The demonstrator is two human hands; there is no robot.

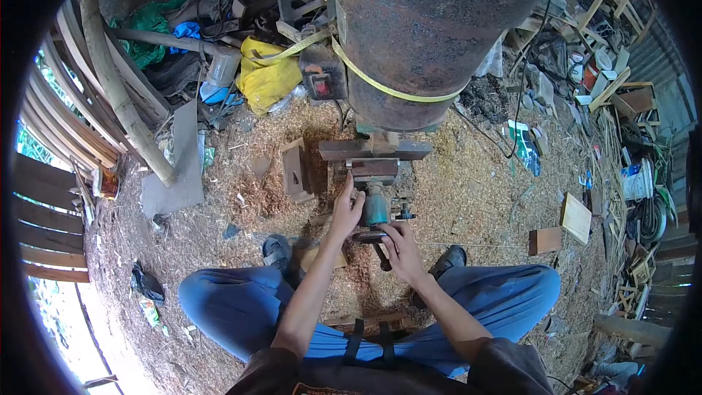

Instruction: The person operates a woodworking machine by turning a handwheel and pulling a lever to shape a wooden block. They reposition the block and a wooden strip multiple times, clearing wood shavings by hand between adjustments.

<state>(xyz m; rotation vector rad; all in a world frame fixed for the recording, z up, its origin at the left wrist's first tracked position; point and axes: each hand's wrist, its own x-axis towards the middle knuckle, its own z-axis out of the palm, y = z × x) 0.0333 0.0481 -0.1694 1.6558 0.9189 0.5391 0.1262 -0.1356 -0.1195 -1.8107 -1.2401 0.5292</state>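
In front of me a dark bar-shaped block [373, 167] sits on a machine carriage with a green metal neck [376, 209]. My left hand [346, 213] is at the carriage's left side, its index finger stretched along the block's left end and its thumb apart. My right hand [402, 252] has its fingers curled over the rim of a dark handwheel [368, 236]. A crank handle [382, 257] points down from the wheel. Beyond the block lies a long dark wooden piece [336, 151], set crosswise against the machine.
A big rusty drum [431, 36] with a yellow strap [398, 95] looms above; a red switch box [320, 85] hangs beside it. A notched wood block [295, 172] stands left on the shavings. Wood offcuts [576, 218] lie right; a long pole [121, 88] leans left.
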